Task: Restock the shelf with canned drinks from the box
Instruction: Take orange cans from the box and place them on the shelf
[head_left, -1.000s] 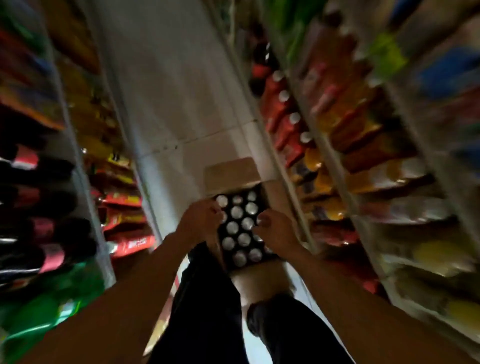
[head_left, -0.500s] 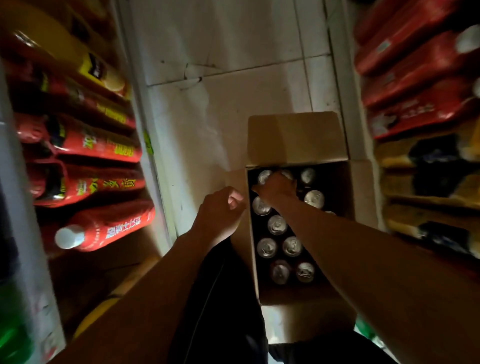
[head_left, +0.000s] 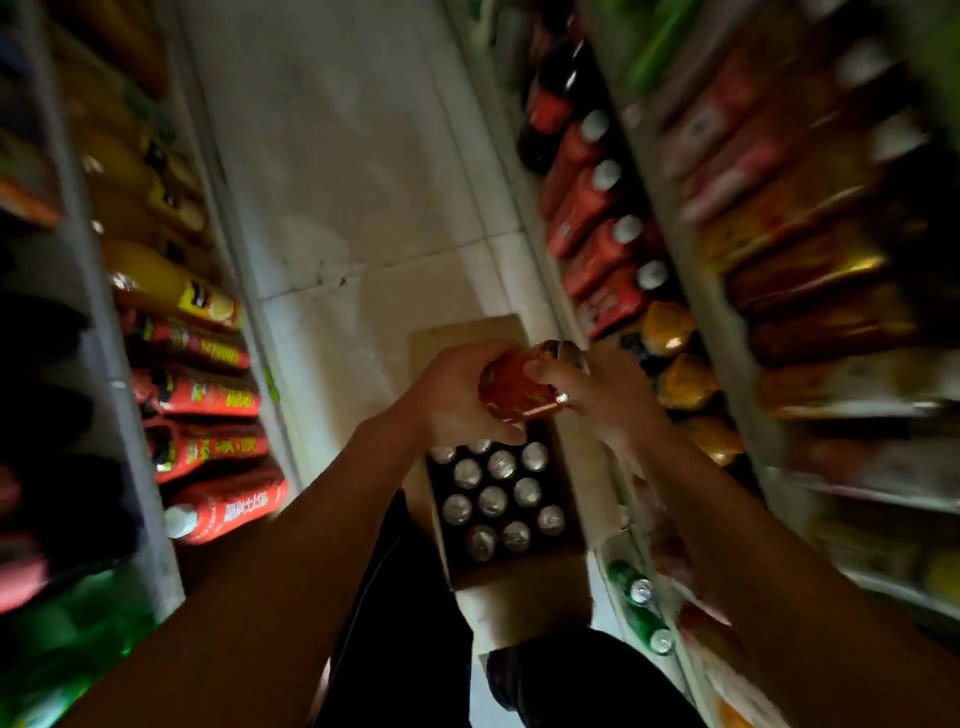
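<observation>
Head view, aisle between two shelving runs.

Cardboard box (head_left: 519, 587): open, on the tiled floor (head_left: 353, 208), flaps folded out. Serves as the landmark below.

Cans in box (head_left: 493, 499): silver tops up, standing in rows, filling the near part of the box; the far part is hidden behind the hands.

Red can (head_left: 519, 387): held in the air directly above the far end of the box, lying tilted with its silver top toward the right-hand shelf. Blurred; label not readable.

Left hand (head_left: 452, 395): closed around the left side and underside of the red can, above the box.

Right hand (head_left: 602, 395): fingers (head_left: 543, 371) wrapped over the right side of the red can, thumb side toward the can's top. Both hands clamp the same can and nearly meet across it.

Right-hand shelf (head_left: 675, 260): just right of the box; red bottles with white caps (head_left: 597, 208) beyond it, orange-yellow packs (head_left: 680, 379) level with it, green bottles (head_left: 639, 608) on the lowest tier nearer the camera.

Left-hand shelf (head_left: 98, 312): well left of the box, across the floor; yellow and red bottles (head_left: 197, 384) lying cap-outward, green bottles at the near bottom corner.

Dark trouser legs (head_left: 410, 623): just near of the box.
</observation>
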